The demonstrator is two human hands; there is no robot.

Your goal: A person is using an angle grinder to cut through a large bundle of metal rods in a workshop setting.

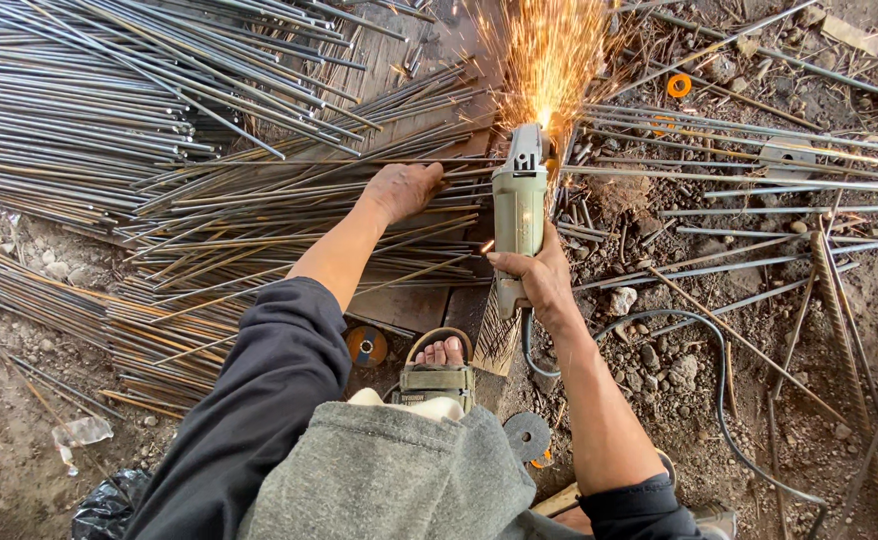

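Head view shows the right hand (539, 280) clenched around the grinder (519, 200), throwing sparks (549, 50) at the rods (289, 200) that the left hand (404, 188) presses flat, fingers spread, so a kickback could cut it or the sandalled foot (441, 352).

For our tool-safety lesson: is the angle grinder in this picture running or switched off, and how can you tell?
Running. A spray of orange sparks flies from the head of the angle grinder, gripped by the right hand, where it meets the steel rods.

No signs or screens show. A crumpled black plastic bag (109, 505) lies on the dirt ground (9, 440), low and left of both hands (its contents hidden).
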